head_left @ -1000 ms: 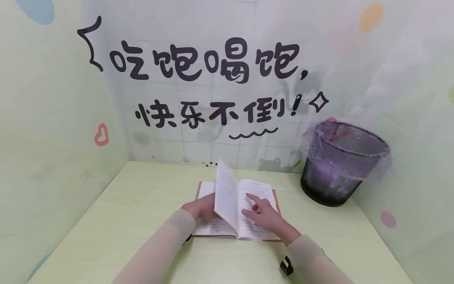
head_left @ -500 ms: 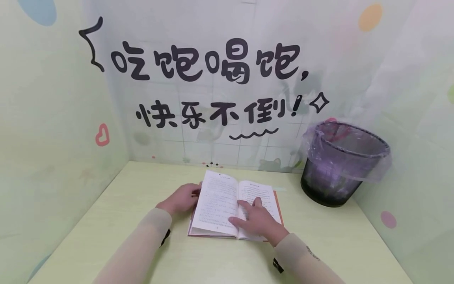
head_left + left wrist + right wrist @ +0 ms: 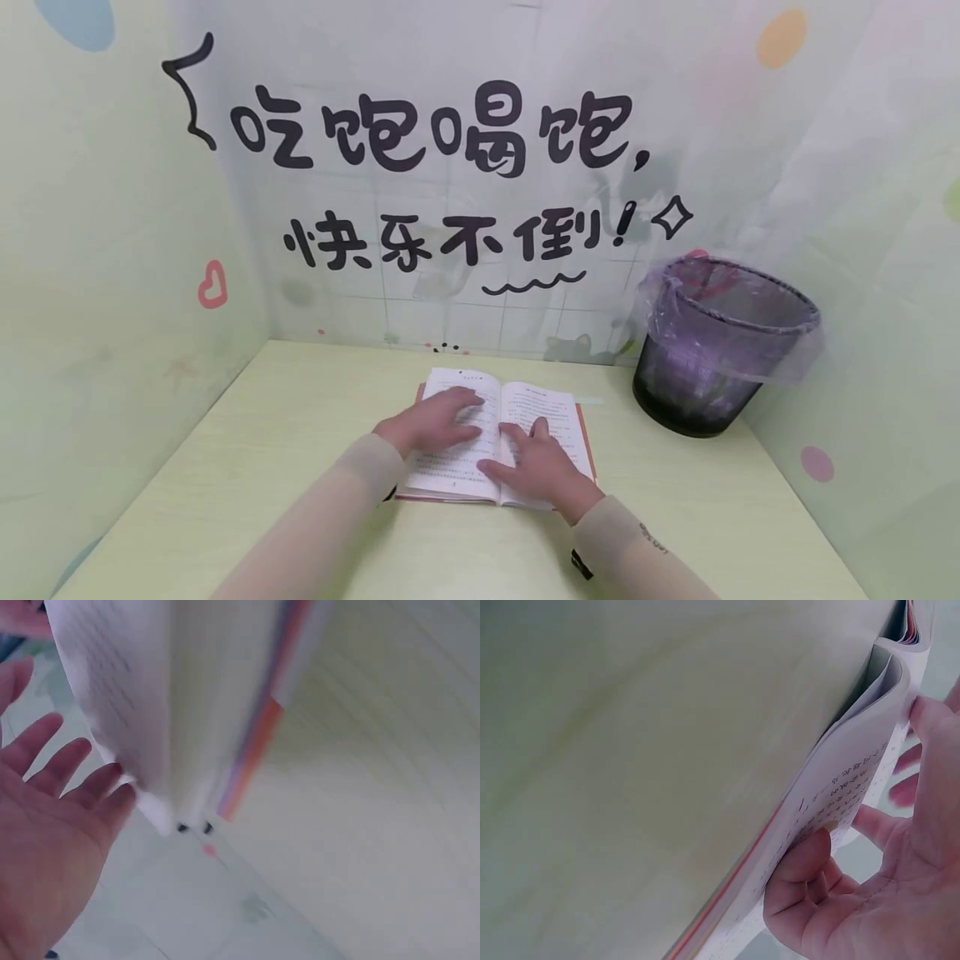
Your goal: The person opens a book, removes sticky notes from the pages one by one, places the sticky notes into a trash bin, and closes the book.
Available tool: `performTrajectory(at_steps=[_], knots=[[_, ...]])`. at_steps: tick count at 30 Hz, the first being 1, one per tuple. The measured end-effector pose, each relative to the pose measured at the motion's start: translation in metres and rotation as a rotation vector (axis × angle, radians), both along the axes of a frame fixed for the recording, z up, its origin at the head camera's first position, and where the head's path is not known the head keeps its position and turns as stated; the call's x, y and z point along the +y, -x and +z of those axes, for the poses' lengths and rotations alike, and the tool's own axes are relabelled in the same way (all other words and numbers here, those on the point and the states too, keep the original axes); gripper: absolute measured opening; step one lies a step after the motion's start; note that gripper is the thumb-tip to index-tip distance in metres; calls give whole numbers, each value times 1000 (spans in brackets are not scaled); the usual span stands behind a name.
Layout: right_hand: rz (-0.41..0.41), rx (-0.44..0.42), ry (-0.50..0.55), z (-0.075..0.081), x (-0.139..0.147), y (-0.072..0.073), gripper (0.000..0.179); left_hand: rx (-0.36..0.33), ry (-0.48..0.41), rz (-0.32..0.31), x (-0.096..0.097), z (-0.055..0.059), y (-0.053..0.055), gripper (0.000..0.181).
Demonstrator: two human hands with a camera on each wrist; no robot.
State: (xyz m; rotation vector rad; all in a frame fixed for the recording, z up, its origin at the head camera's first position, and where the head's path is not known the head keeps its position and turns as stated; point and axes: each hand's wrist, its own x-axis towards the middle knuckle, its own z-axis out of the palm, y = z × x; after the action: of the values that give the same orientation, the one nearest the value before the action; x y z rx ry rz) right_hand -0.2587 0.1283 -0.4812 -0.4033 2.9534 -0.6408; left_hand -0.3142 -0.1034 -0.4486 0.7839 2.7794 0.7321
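An open book (image 3: 450, 471) with printed pages and an orange-edged cover lies on the table. My left hand (image 3: 435, 418) is over its left page, fingers spread and pointing towards the gutter. In the left wrist view the fingers (image 3: 94, 784) are fairly straight along the page's outer side, with the smallest at the paper's edge. On the right page rests my right hand (image 3: 547, 468), thumb and index finger reaching towards the gutter. The right wrist view shows its outer fingers (image 3: 799, 877) bent against the printed right page (image 3: 847, 780).
A dark waste bin (image 3: 705, 367) with a translucent purple liner stands at the back right of the pale table (image 3: 300, 400). Behind is a wall (image 3: 465, 325) with large black lettering, and side walls enclose the table left and right.
A raised page has come down onto the left side of the book. My left hand moved out from under it to the left, then back over the page. My right hand shifted slightly left.
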Motion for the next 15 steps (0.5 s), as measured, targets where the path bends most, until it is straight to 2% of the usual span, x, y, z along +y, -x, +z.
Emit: performTrajectory(at_steps=[2,4,7,11,15], knots=[[14,13,-1,-1,0,0,88,-11,49,-45,10,-2,-3,60],[26,21,-4,-2,1,1,88,-16,89,-53,18,-4,-5,63],[44,22,-7,-1,3,2,86,-5,142,-39,25,-4,-8,66],[52,-25,11,1,5,3,85,19,212,-20,34,-4,-13,68],[56,-88,55,6,10,3,88,-5,247,24,44,-3,-18,70]])
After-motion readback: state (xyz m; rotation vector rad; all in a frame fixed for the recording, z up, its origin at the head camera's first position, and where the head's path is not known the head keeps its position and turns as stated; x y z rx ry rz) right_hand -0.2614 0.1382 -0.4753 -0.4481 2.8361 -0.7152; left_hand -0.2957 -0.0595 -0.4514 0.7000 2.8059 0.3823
